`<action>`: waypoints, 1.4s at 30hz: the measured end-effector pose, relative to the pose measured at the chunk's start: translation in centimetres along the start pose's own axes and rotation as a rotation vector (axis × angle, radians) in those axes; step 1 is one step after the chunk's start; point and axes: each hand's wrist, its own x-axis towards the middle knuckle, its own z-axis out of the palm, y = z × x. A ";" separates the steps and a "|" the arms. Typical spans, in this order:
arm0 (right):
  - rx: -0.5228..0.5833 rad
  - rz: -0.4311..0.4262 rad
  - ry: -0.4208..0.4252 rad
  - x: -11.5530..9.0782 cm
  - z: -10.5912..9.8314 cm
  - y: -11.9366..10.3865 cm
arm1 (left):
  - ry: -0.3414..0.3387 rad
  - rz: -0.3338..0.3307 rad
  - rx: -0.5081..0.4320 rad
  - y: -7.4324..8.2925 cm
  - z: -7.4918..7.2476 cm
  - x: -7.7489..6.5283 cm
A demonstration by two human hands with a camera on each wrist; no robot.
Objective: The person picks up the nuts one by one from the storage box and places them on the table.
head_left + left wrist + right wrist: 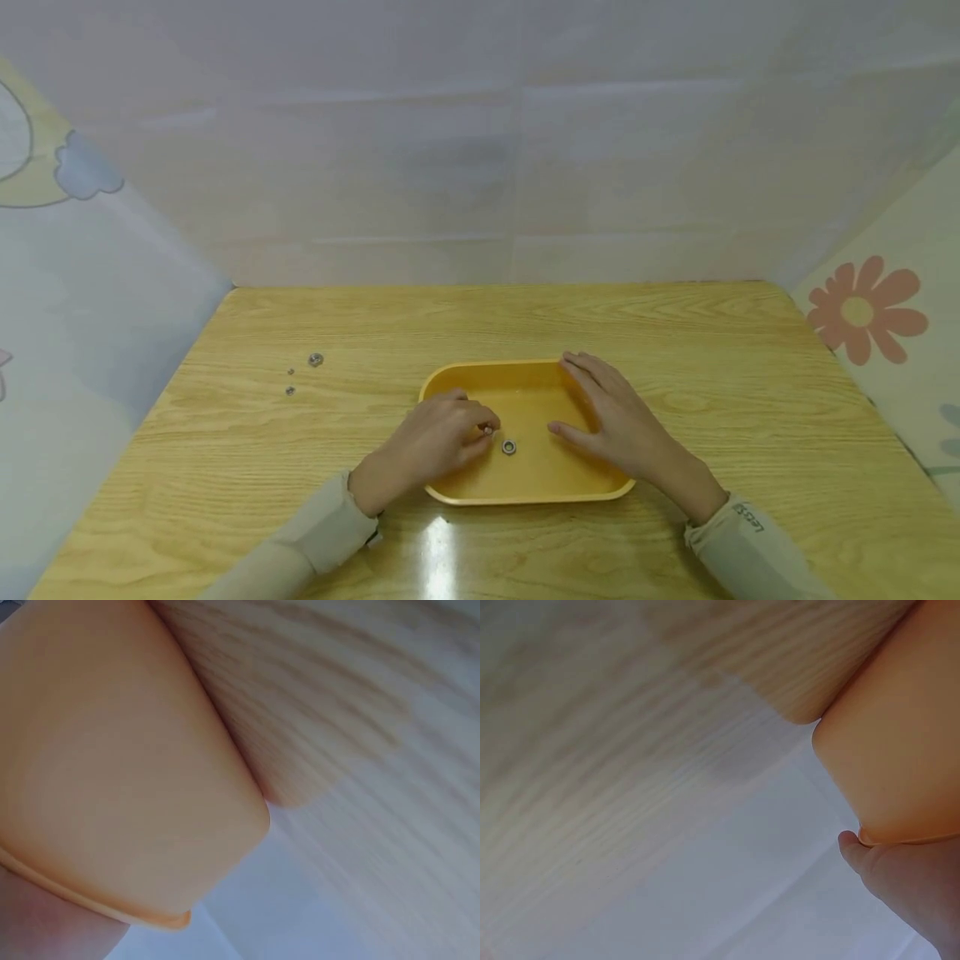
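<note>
A yellow plastic tray (528, 501) stands on the table between both hands. Inside it lies a metal nut (509, 447) with a dark ring around its hole. Over the tray's left part, my left hand (442, 432) pinches a small shiny metal nut (487, 431) between thumb and fingertips; its exact shape is mostly hidden. My right hand (618, 421) lies across the tray's right side with fingers spread, fingertips at the far rim and thumb extending over the inside. In the right wrist view, a finger (849, 844) is right at the tray's rim. The left wrist view shows the tray's outer wall (135, 765).
On the wooden table (247, 467), left of the tray, sit a larger metal nut (316, 359), a tiny nut (291, 371) and a small nut (290, 390). A pale wall covering (465, 192) rises behind the table's far edge, with printed side panels left and right.
</note>
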 end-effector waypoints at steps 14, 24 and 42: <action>-0.004 -0.009 -0.004 0.0 0.0 -0.1 | 0.126 0.000 -0.026 -1.2 -2.0 -0.4; -0.001 -0.008 0.002 -0.1 0.1 0.1 | 0.182 -0.076 0.019 -3.0 -3.4 -0.9; -0.003 -0.007 0.001 -0.1 0.0 0.2 | 0.252 -0.130 0.013 -6.0 -4.7 -2.5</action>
